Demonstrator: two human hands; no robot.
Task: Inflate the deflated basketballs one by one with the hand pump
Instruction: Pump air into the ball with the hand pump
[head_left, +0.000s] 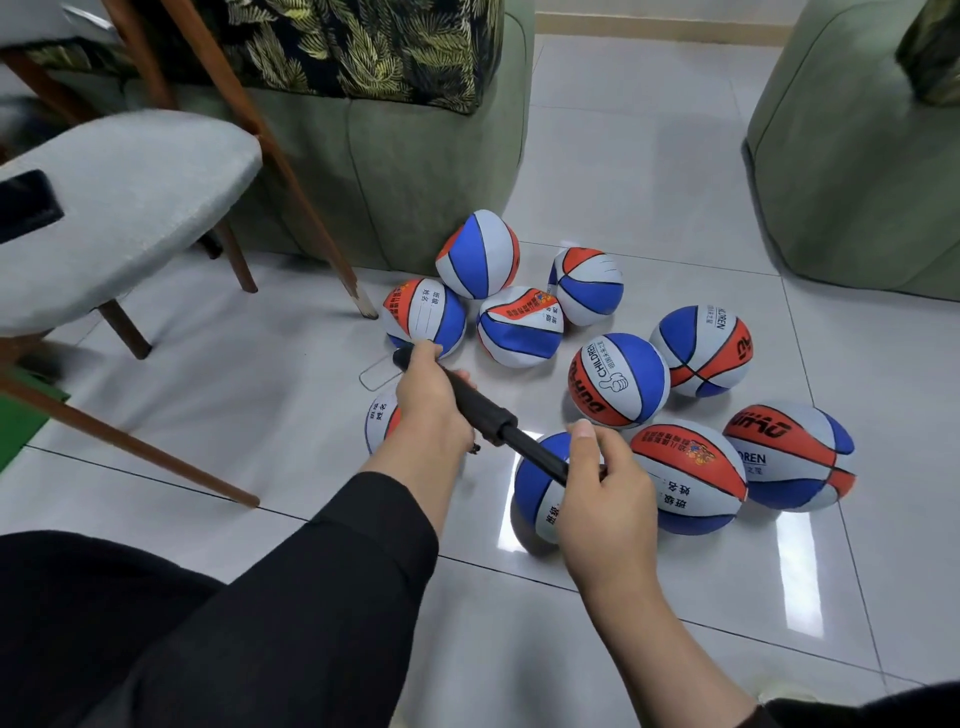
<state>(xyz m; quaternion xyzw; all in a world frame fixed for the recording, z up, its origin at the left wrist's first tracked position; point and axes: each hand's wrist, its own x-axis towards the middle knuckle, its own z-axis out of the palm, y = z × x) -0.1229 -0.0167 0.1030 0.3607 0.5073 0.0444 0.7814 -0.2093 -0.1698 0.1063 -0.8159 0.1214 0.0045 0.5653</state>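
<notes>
Fingers of both hands were wrapped around the pump (480, 410): left hand (431, 400) on the barrel, right hand (605, 483) on the rod end, above the basketballs (618, 379) on the floor (519, 623). No ball looked connected (needle hidden), so choosing a limp one seemed next.

We see the left hand (431, 400) and the right hand (605, 483) both holding a black pump (483, 405) over the shiny floor (649, 649). Red, white and blue basketballs (618, 387) lie around it, some squashed. A grey chair (119, 208) stands far left.
</notes>
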